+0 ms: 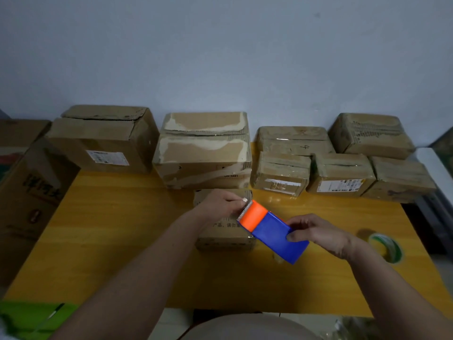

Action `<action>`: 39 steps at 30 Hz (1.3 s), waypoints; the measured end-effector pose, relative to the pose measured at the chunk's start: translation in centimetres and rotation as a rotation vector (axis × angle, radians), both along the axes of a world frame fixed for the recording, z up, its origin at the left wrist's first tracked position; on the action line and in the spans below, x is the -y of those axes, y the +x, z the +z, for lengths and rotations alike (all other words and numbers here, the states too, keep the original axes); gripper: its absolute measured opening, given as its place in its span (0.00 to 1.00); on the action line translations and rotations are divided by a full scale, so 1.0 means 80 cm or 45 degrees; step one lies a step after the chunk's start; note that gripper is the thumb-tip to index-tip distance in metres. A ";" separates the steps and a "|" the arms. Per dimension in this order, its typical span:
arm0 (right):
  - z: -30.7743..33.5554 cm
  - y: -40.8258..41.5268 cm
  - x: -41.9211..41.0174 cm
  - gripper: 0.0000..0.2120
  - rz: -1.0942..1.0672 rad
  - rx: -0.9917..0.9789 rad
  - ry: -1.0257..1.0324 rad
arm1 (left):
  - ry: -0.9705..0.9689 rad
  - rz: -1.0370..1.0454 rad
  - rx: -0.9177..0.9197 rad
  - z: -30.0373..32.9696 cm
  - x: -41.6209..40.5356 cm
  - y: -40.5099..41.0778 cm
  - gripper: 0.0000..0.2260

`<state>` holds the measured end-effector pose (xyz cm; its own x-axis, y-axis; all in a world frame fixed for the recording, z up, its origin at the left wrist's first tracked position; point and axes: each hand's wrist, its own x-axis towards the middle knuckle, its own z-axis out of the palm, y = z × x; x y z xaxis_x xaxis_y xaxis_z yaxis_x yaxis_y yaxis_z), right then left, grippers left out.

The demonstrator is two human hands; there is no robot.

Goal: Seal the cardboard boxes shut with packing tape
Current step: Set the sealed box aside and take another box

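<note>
The right hand [318,235] grips the blue and orange tape dispenser [272,231] over the small box [224,231] near the table's [110,241] middle; the left hand [218,204] pinches the tape end [244,199] at its teeth. This box looks unsealed; several far boxes look taped already.

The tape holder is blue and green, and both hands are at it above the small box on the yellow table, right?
Not quite. The head view shows the tape holder is blue and orange. The right hand grips its blue end, the left hand pinches at its toothed orange end, above the small box on the yellow table.
</note>
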<state>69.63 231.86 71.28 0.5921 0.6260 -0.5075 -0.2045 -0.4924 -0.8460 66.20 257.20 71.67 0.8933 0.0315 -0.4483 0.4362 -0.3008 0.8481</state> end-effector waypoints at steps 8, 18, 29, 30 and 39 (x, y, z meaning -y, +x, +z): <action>0.030 -0.001 -0.043 0.17 -0.018 -0.055 -0.031 | 0.082 0.272 0.001 -0.018 -0.006 -0.003 0.07; 0.062 0.027 -0.067 0.23 0.132 0.128 -0.249 | -0.006 0.719 -0.015 -0.029 -0.030 -0.028 0.07; 0.060 0.066 -0.166 0.18 0.351 0.343 -0.561 | 0.314 1.036 -0.024 -0.056 -0.077 -0.032 0.07; 0.057 0.069 -0.174 0.19 0.374 0.356 -0.612 | 0.323 1.037 -0.040 -0.062 -0.078 -0.032 0.07; 0.029 0.071 -0.209 0.25 0.449 0.485 -0.911 | 0.313 1.085 -0.157 -0.102 -0.084 -0.027 0.08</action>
